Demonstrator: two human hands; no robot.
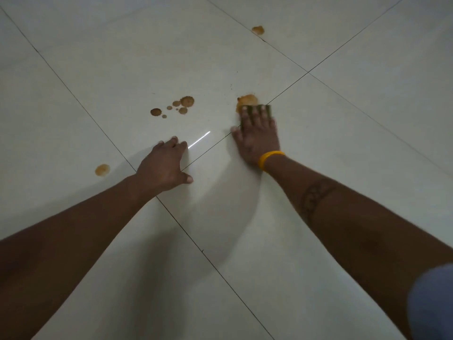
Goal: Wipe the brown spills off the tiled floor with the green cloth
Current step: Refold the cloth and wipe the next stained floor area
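Observation:
My right hand (257, 136) lies flat on the folded green cloth (269, 111), pressing it onto the white tiled floor (318, 217). The cloth's far edge touches an orange-brown spill (247, 100), which is partly smeared. My left hand (163, 165) rests on the floor with fingers spread and holds nothing. A cluster of brown drops (181, 105) lies beyond the left hand. One more brown spot (102, 170) sits left of the left wrist. Another spot (258, 30) lies far off at the top.
Dark grout lines (196, 244) cross the glossy tiles diagonally and meet near my hands. A yellow band (269, 158) circles my right wrist. A light streak (199, 141) reflects between the hands. A bit of blue cloth (434, 303) shows at the bottom right corner.

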